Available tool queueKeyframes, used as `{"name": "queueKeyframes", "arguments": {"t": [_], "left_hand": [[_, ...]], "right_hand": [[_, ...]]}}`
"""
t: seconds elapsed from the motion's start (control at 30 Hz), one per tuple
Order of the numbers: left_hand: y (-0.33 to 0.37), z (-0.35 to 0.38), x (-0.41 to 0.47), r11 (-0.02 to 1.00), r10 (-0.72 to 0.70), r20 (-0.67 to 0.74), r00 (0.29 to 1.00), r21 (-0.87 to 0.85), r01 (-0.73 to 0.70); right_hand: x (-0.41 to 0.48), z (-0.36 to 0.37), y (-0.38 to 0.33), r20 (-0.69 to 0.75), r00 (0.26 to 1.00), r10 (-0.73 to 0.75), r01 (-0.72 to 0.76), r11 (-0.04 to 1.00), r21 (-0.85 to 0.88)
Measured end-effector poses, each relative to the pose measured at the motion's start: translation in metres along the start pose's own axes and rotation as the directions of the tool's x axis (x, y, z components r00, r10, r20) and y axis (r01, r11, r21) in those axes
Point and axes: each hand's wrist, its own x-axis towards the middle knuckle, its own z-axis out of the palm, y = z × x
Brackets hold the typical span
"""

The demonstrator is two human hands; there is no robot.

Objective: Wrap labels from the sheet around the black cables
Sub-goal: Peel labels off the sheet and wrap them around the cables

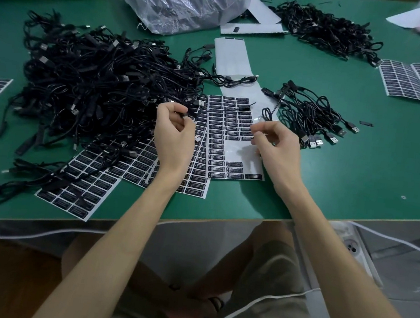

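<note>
My left hand (173, 131) pinches a thin black cable (219, 110) that runs right across the label sheet (230, 127), a white backing with rows of black labels, partly peeled at its lower part. Just right of it, my right hand (275, 142) hovers over the sheet's right edge with thumb and finger pinched together; whether a label sits between them I cannot tell. A big tangled heap of black cables (94, 87) lies to the left. A smaller bunch of cables (312, 115) with USB plugs lies to the right.
More label sheets (89, 185) lie under the heap and near the green table's (356, 187) front edge, another (416, 79) at far right. A used white backing strip (230, 57), a clear plastic bag (184, 0) and a third cable pile (326, 28) sit behind.
</note>
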Motion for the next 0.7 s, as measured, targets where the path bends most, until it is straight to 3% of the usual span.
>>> {"name": "queueKeyframes", "arguments": {"t": [0.07, 0.13, 0.23, 0.33, 0.7], "left_hand": [[0.001, -0.001, -0.001, 1.000, 0.024, 0.054, 0.998, 0.010, -0.025], [0.003, 0.000, -0.005, 0.992, 0.110, 0.196, 0.974, 0.033, -0.119], [0.005, 0.007, -0.013, 0.935, 0.256, 0.474, 0.842, 0.099, -0.340], [0.004, 0.011, -0.017, 0.888, 0.282, 0.626, 0.727, 0.117, -0.445], [0.002, 0.009, -0.015, 0.897, 0.325, 0.631, 0.704, 0.030, -0.440]], "right_hand": [[0.000, 0.000, 0.000, 0.010, 1.000, -0.005, 0.005, 1.000, -0.007], [0.000, 0.000, 0.000, 0.019, 1.000, -0.009, 0.009, 1.000, -0.015], [0.000, 0.001, -0.002, 0.025, 0.999, -0.019, 0.020, 0.999, -0.027], [-0.001, 0.001, -0.004, 0.030, 0.999, -0.042, 0.043, 0.998, -0.045], [-0.004, 0.000, -0.008, 0.257, 0.956, -0.144, 0.186, 0.972, -0.144]]}}
